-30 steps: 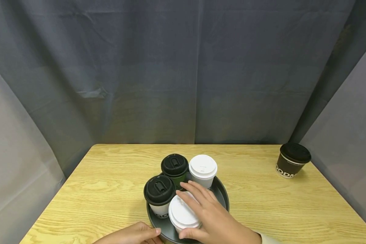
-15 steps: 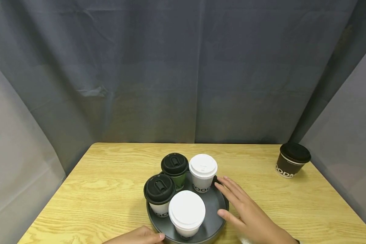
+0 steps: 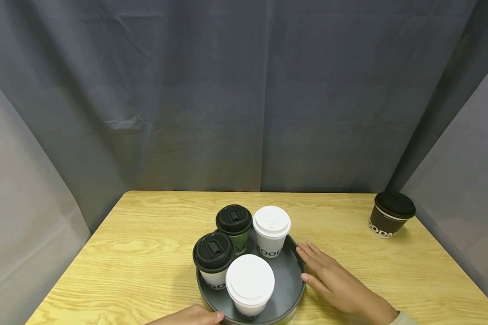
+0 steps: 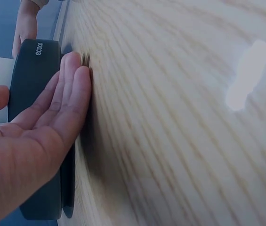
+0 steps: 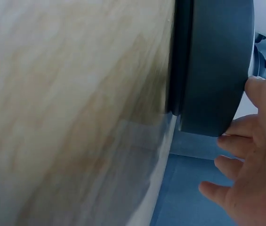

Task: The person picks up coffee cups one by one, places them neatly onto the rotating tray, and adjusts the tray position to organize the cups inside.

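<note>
In the head view a round dark tray (image 3: pixel 286 289) bears several lidded paper cups. At its front stands a white-lidded cup (image 3: pixel 250 280), and a second white-lidded cup (image 3: pixel 271 228) is at the back. On the left are a black-lidded white cup (image 3: pixel 213 255) and a black-lidded green cup (image 3: pixel 234 223). My left hand (image 4: pixel 43 122) rests along the tray's side with nearly straight fingers, its thumb at the rim. At the tray's right edge my right hand (image 3: pixel 337 280) has its fingers extended, with the thumb touching the rim. Neither hand grips a cup.
A black cup (image 3: pixel 391 214) with a black lid stands near the right edge of the wooden table (image 3: pixel 146 248). Grey curtains (image 3: pixel 195 99) enclose the table at the back and sides. The tray sits on a narrower base, seen from the wrist views.
My right hand has come off the front white-lidded cup and moved right to the tray's edge. The left hand stays by the rim, shifted slightly right. The cups stay in place.
</note>
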A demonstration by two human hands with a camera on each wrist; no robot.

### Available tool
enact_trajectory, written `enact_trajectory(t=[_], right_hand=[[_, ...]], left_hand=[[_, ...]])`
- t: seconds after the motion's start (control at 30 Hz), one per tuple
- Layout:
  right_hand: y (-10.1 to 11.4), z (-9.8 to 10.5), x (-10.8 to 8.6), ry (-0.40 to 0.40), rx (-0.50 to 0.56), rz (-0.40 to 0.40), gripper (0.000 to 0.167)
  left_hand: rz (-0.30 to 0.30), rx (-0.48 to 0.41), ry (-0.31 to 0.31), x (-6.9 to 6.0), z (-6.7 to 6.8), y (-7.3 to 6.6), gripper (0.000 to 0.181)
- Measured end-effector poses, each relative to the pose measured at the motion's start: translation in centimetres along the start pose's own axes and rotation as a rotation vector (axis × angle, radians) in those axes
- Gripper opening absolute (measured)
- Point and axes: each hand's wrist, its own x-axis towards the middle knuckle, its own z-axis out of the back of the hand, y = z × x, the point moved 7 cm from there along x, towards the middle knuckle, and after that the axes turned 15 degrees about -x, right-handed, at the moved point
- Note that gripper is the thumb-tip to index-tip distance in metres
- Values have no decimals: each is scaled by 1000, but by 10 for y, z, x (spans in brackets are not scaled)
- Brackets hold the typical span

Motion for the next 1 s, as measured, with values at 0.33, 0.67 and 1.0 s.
enact_trajectory(t=[0.33,0.67,1.0], right_hand=[[11,7,-12,24,-85,9,59],[49,4,-42,-103,-359,191,72],[72,-1,-54,-90,-420,259,68]], left_hand=[[6,-23,-55,-2,13,-1,57],[66,79,-255,-15,45,-10,53],[62,14,-326,-21,55,-14,56]])
